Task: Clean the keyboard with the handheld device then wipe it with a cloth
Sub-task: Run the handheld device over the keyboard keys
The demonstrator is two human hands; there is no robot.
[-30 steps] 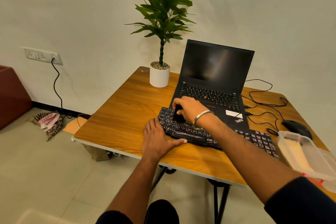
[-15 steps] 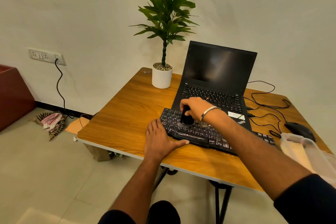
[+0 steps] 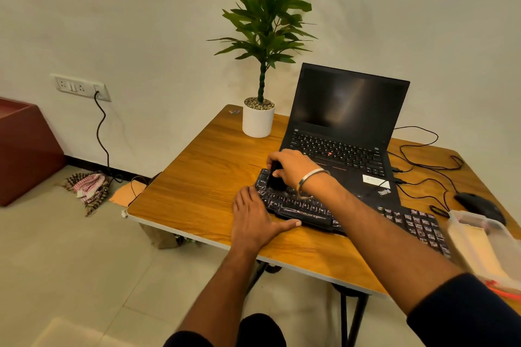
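Shifted toward the keyboard's left end since the previous frame, the right hand (image 3: pixel 293 167) is gripping the black handheld device (image 3: pixel 275 179) on the keys. Wooden bench (image 3: pixel 203 175) is carrying the keyboard (image 3: pixel 352 213), lying before the laptop (image 3: pixel 344 132); the left hand (image 3: pixel 253 220) is resting flat, fingers straight, bracing its near-left corner.

Right hand (image 3: pixel 293 167) with black handheld device (image 3: pixel 275 179) slid from keyboard (image 3: pixel 352 213) middle rows back toward its far-left corner.

Right hand (image 3: pixel 293 167) gripping black handheld device (image 3: pixel 275 180) on keyboard (image 3: pixel 408 224), left hand (image 3: pixel 253 220) flat beside
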